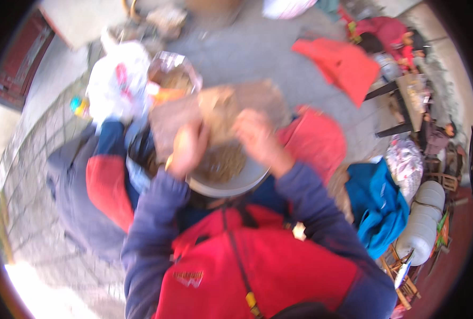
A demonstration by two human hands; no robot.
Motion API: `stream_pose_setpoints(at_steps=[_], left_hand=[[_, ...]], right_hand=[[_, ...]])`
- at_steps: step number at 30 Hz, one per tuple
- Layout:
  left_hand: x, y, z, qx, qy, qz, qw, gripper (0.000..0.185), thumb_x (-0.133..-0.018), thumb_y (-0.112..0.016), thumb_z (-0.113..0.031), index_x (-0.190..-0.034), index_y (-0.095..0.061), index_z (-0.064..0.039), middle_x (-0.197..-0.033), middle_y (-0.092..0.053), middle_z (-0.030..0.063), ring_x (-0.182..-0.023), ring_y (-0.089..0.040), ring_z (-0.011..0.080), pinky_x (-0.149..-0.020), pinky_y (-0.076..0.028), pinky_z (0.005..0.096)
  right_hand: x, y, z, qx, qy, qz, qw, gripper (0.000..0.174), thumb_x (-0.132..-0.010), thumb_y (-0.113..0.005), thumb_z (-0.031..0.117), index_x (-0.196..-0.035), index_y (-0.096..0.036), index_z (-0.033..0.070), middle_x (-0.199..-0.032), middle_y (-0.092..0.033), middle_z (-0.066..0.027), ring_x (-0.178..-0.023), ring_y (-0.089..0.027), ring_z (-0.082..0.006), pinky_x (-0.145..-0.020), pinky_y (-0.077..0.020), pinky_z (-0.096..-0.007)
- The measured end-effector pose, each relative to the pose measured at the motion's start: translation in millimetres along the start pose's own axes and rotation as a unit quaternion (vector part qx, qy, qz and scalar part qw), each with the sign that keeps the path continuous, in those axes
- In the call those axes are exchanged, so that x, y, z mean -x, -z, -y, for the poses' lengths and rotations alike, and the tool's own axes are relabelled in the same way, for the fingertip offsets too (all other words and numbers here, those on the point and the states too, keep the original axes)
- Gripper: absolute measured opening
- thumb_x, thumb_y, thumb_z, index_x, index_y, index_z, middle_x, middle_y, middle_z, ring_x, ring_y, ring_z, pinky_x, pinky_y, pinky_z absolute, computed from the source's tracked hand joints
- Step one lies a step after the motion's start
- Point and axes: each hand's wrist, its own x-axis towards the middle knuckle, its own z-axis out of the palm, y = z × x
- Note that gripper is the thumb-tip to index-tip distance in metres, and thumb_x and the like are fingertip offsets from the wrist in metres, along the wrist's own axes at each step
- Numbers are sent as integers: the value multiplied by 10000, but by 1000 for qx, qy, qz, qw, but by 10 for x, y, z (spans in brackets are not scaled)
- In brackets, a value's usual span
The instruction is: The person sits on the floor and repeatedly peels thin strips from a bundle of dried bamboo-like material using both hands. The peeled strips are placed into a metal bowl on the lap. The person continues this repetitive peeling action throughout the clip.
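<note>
In the head view, my left hand (189, 147) is at the left rim of a white basin (236, 193), beside the lower edge of a tan paper-like sheet (219, 107). The sheet lies on a reddish-brown board (176, 115). My right hand (257, 135) is over the basin's right side and the sheet's right edge, fingers bent together. Motion blur hides whether either hand pinches anything. Loose brown dried bits (222, 161) lie in the basin, which sits at my lap.
A white plastic bag (118, 85) and a plastic-lined container of brown material (176, 77) stand beyond the board at left. Next to me at left is a person's red-and-navy sleeve (108, 183). Red cloth (336, 63), a blue garment (376, 199) and white jugs (422, 223) are at right.
</note>
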Motion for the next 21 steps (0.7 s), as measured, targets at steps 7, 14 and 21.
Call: stream_pose_setpoints(at_steps=[7, 14, 21], left_hand=[[423, -69, -598, 249, 55, 110, 961, 156, -967, -559, -179, -905, -593, -41, -651, -578, 49, -594, -560, 163, -569, -458, 314], [402, 314, -614, -120, -61, 39, 990, 251, -963, -576, -241, -794, -652, -71, -628, -626, 133, -561, -628, 304, -540, -479, 390], [622, 281, -1174, 465, 61, 127, 874, 352, -1049, -449, -277, -947, -644, -2, -698, -531, -28, -634, -444, 51, -566, -361, 218]], right_hand=[[-120, 15, 511, -35, -136, 4, 990, 161, -902, -632, 232, -869, -629, 74, -675, -619, -140, -604, -590, -321, -612, -430, -428], [287, 109, 621, -259, -262, 260, 893, 268, -942, -612, 228, -766, -607, 26, -605, -555, -95, -567, -548, -163, -537, -417, -337], [-53, 733, 1266, -573, -293, 141, 752, 226, -1015, -536, 160, -1161, -649, 30, -846, -560, 34, -732, -505, -39, -671, -451, -209]])
